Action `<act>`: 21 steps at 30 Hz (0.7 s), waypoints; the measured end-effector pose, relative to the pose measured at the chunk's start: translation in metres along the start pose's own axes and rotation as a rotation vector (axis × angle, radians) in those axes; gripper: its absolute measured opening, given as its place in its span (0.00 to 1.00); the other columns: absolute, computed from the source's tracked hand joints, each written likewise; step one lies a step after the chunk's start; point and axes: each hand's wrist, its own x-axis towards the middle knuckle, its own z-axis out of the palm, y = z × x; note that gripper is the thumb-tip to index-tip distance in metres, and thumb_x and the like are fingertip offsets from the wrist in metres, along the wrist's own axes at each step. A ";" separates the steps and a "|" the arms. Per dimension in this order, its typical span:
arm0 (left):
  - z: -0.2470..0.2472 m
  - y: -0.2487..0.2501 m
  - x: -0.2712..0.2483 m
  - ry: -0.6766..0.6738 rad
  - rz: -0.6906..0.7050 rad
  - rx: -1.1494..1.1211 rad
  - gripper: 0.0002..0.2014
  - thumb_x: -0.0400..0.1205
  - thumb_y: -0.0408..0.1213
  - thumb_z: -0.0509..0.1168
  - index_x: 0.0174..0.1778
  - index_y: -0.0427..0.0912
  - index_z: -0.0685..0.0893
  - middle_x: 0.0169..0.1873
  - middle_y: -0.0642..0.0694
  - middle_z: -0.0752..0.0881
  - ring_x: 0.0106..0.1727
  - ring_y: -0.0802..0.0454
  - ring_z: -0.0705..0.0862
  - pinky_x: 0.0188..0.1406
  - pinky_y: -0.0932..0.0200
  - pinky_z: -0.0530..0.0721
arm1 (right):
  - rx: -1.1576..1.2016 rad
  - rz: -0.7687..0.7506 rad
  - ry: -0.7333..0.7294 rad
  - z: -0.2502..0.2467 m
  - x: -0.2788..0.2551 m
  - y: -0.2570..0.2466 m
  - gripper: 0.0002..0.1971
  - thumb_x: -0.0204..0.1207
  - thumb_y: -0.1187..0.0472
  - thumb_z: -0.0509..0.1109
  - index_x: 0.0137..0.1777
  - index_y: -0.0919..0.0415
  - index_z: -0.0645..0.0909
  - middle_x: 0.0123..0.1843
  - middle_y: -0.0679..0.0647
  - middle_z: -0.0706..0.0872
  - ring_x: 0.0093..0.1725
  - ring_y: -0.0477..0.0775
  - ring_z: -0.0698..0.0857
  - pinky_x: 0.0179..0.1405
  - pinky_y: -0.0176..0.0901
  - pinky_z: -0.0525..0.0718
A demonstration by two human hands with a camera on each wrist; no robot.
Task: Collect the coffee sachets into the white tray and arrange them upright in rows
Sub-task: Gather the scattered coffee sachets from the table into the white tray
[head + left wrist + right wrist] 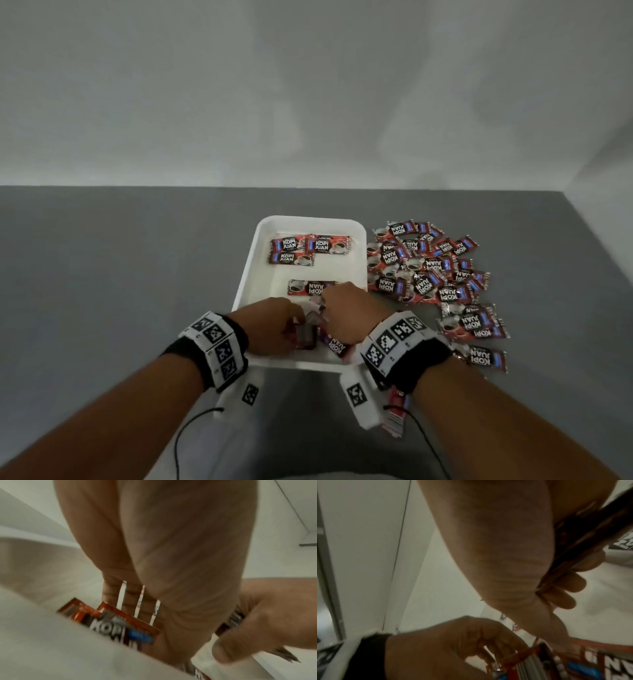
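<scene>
Both hands are in the white tray (249,270): left hand (270,323) and right hand (346,313) each pinch a bunch of sachets (305,334) on edge. Likely light, floppy, slick foil; grip flat faces mid-body, not the crimped ends.

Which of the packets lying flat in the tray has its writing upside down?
The lone sachet mid-tray, just beyond the right hand. Its "KOPI JUAN" reads inverted, while the three flat sachets at the white tray's far end read right way up.

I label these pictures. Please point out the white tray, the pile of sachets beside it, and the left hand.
white tray (251,270), head view, left rim.
pile of sachets (428,270), head view, middle.
left hand (270,322), head view, back.
</scene>
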 end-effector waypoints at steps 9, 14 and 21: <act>0.000 -0.016 -0.006 0.007 0.011 -0.026 0.20 0.83 0.39 0.67 0.73 0.48 0.81 0.67 0.48 0.84 0.64 0.50 0.84 0.62 0.60 0.81 | -0.137 -0.031 -0.118 0.022 0.003 -0.020 0.05 0.81 0.66 0.66 0.50 0.63 0.83 0.53 0.61 0.89 0.53 0.63 0.89 0.42 0.46 0.80; 0.007 -0.032 -0.011 0.106 0.008 -0.209 0.27 0.81 0.40 0.72 0.77 0.51 0.74 0.71 0.52 0.81 0.68 0.55 0.81 0.62 0.65 0.78 | -0.023 -0.091 -0.106 0.021 0.004 -0.022 0.14 0.78 0.56 0.73 0.57 0.65 0.84 0.52 0.59 0.88 0.53 0.59 0.88 0.37 0.42 0.78; 0.019 -0.027 -0.005 -0.025 0.127 0.037 0.34 0.79 0.66 0.58 0.82 0.65 0.66 0.80 0.58 0.71 0.80 0.47 0.68 0.81 0.40 0.68 | -0.124 -0.115 -0.047 0.042 -0.006 -0.011 0.17 0.80 0.56 0.69 0.69 0.51 0.80 0.56 0.57 0.86 0.55 0.62 0.87 0.54 0.55 0.85</act>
